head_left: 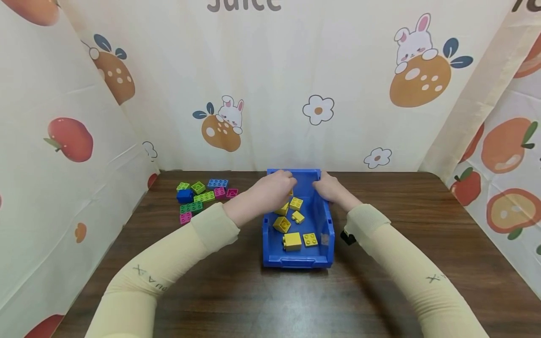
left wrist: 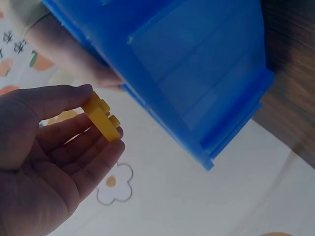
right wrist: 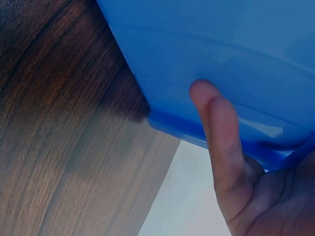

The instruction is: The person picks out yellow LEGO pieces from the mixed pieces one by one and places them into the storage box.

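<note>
A blue plastic bin [head_left: 310,215] stands on the table, its low lip towards me. Several yellow toy bricks [head_left: 292,241] lie loose inside it. Over the bin's far left part is my left hand [head_left: 274,191], which pinches a yellow brick [left wrist: 102,118] between thumb and fingertips; in the left wrist view its studs face the bin wall. My right hand [head_left: 332,188] grips the far right wall of the bin, and in the right wrist view its fingers [right wrist: 224,142] lie against the outside. Part of the bin's left side is hidden behind my left hand.
Left of the bin, green, blue and pink bricks [head_left: 204,196] lie in a loose group on the dark wooden table [head_left: 203,291]. A small black object [head_left: 348,237] sits beside the right sleeve, partly hidden. A printed curtain [head_left: 270,94] hangs behind the table.
</note>
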The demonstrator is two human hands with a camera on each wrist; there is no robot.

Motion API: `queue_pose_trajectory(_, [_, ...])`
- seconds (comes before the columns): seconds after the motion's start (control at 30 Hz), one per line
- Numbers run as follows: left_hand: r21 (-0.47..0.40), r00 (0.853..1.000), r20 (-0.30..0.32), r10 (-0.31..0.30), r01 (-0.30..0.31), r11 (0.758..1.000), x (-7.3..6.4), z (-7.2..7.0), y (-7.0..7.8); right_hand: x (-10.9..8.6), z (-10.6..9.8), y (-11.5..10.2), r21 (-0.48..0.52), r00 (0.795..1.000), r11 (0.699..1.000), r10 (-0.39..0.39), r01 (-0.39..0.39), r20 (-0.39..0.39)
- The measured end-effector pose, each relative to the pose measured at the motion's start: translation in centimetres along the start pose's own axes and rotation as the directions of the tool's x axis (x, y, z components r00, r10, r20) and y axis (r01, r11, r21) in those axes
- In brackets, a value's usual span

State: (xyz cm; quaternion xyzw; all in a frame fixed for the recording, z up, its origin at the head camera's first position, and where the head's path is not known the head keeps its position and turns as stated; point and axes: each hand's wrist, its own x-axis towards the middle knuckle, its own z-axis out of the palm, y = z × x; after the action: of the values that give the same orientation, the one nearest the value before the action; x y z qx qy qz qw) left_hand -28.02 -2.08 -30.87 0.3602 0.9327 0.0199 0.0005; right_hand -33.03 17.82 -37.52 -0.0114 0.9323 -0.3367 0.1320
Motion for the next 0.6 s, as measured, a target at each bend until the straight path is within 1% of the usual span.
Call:
queue_pose_trajectory(0.17, [0.006, 0.999, 0.044, 0.022, -0.022, 1.0, 1.0, 0.6, 0.4, 0.0, 0.1, 0.0, 0.008, 1.0, 1.0, 0.004, -0.004, 0.001])
queue_pose_trajectory(0.33, [0.036, 0.995, 0.069, 0.069, -0.072, 0.997, 1.8, 1.0, 0.8, 0.1, 0.0, 0.0, 0.015, 1.0, 1.0, 0.0, 0.0, 0.0])
queue_pose_trajectory(0.47, [0.04, 0.991, 0.093, 0.097, -0.101, 0.994, 2.5, 1.2, 1.0, 0.1, 0.0, 0.1, 0.018, 1.0, 1.0, 0.0, 0.0, 0.002])
queue_pose_trajectory(0.6, [0.036, 0.983, 0.134, 0.125, -0.13, 0.991, 3.1, 1.5, 1.1, 0.1, -0.1, 0.1, 0.031, 1.0, 0.999, 0.006, -0.006, 0.011])
